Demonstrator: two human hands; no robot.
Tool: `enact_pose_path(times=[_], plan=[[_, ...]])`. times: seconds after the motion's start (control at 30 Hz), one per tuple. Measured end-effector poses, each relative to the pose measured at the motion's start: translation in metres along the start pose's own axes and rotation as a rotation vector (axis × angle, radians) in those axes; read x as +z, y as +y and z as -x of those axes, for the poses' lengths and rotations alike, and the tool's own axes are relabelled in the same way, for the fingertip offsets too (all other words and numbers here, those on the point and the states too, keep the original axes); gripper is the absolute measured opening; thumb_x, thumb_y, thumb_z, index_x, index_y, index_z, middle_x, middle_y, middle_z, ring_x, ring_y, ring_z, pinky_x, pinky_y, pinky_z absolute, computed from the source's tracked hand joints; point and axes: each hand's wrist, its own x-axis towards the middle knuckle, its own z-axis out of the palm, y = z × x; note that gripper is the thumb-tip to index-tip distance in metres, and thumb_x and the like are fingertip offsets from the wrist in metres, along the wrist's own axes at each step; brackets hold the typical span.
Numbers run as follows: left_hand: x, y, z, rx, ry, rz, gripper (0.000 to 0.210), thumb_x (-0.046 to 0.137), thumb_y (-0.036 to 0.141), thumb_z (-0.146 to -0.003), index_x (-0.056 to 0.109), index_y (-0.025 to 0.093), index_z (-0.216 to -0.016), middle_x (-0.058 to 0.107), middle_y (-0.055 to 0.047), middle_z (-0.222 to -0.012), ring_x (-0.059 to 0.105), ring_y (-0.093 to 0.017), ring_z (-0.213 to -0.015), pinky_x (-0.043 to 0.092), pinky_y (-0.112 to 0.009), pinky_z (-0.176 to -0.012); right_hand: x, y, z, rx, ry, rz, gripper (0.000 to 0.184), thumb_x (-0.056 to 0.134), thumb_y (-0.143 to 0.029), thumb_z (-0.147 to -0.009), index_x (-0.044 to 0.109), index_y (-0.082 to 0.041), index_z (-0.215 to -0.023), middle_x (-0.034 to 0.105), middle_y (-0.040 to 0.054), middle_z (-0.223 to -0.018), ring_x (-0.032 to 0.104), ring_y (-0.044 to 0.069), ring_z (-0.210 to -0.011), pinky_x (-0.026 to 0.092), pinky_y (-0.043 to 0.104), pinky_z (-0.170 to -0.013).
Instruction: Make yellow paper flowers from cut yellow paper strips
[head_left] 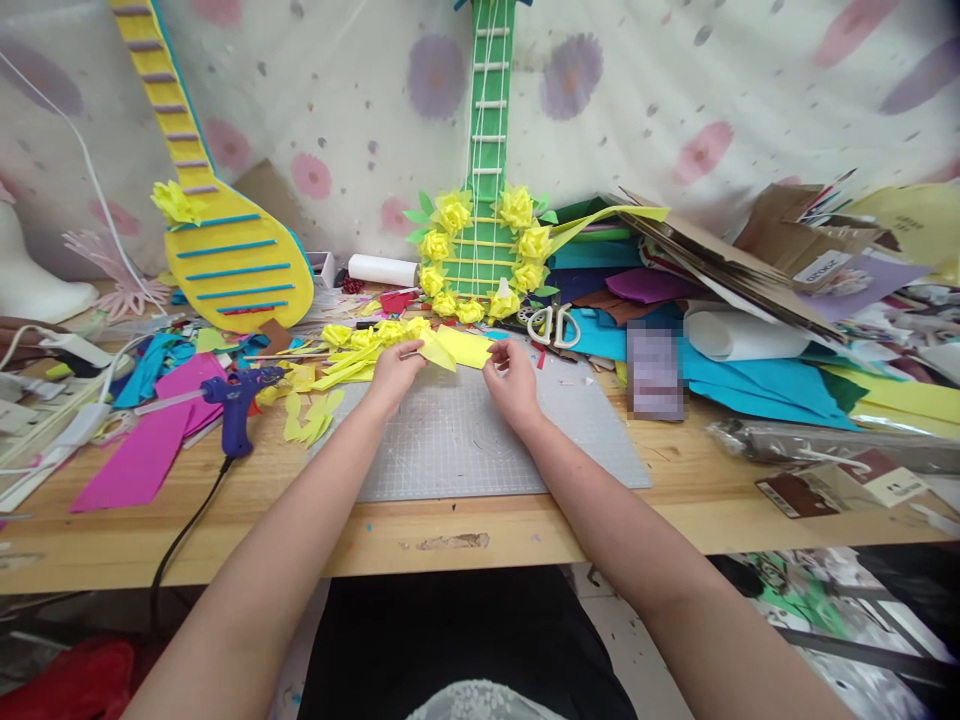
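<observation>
Between my two hands a strip of yellow paper (466,347) is held over the far part of the grey cutting mat (465,440). My left hand (399,376) pinches its left end, where a pointed flap hangs down. With thumb and fingertips my right hand (513,380) grips the right end. Yellow paper flowers (390,330) and loose yellow strips lie just beyond and left of my left hand. Behind the mat stands a green paper-covered instrument shape (491,175), ringed with yellow flowers and strung with white cords. Scissors with pale handles (553,327) lie past my right hand.
A purple glue gun (238,405) stands at left, its cord running over the table edge. Magenta paper (139,465) lies beside it. A yellow instrument shape (240,255) leans at the back left. Blue sheets (765,385) and cardboard (731,260) pile up at right.
</observation>
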Motion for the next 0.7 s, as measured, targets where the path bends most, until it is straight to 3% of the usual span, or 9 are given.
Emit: enact_pose_path(times=[0.2, 0.37, 0.5, 0.6, 0.7], plan=[[0.010, -0.012, 0.025, -0.121, 0.009, 0.315, 0.038, 0.054, 0.005, -0.060, 0.059, 0.012, -0.098, 0.066, -0.006, -0.093, 0.059, -0.017, -0.100, 0.046, -0.032, -0.092, 0.005, -0.016, 0.010, -0.279, -0.279, 0.182, 0.029, 0.046, -0.017, -0.072, 0.050, -0.018, -0.101, 0.056, 0.0060, -0.094, 0.050, 0.017, -0.086, 0.039, 0.030, -0.077], [0.013, -0.017, 0.033, -0.147, -0.008, 0.311, 0.038, 0.055, 0.004, -0.060, 0.057, 0.012, -0.097, 0.065, -0.007, -0.094, 0.060, -0.015, -0.095, 0.047, -0.030, -0.089, 0.019, -0.018, 0.011, -0.269, -0.357, 0.304, 0.032, 0.043, -0.012, -0.074, 0.049, -0.018, -0.105, 0.059, 0.0061, -0.096, 0.051, 0.019, -0.089, 0.039, 0.030, -0.076], [0.004, -0.024, 0.032, -0.026, 0.018, -0.057, 0.039, 0.053, 0.006, -0.062, 0.056, 0.013, -0.101, 0.062, -0.008, -0.094, 0.061, -0.015, -0.083, 0.051, -0.032, -0.078, 0.020, -0.013, 0.007, -0.213, -0.349, 0.335, 0.029, 0.040, -0.010, -0.077, 0.051, -0.019, -0.102, 0.062, 0.0042, -0.089, 0.051, 0.019, -0.086, 0.038, 0.029, -0.074], [-0.008, -0.026, 0.030, 0.278, 0.125, -0.505, 0.038, 0.053, 0.008, -0.062, 0.057, 0.017, -0.099, 0.056, -0.008, -0.107, 0.056, -0.016, -0.088, 0.049, -0.033, -0.078, 0.017, -0.010, 0.006, -0.244, -0.356, 0.330, 0.025, 0.042, -0.010, -0.077, 0.053, -0.020, -0.097, 0.062, 0.0031, -0.086, 0.050, 0.019, -0.086, 0.037, 0.029, -0.073], [-0.015, -0.025, 0.027, 0.420, 0.065, -0.736, 0.033, 0.055, 0.013, -0.065, 0.057, 0.021, -0.097, 0.058, -0.006, -0.101, 0.051, -0.019, -0.096, 0.046, -0.032, -0.079, 0.013, -0.006, 0.005, -0.272, -0.398, 0.279, 0.025, 0.043, -0.009, -0.076, 0.054, -0.021, -0.095, 0.062, 0.0025, -0.085, 0.049, 0.018, -0.087, 0.037, 0.028, -0.073]])
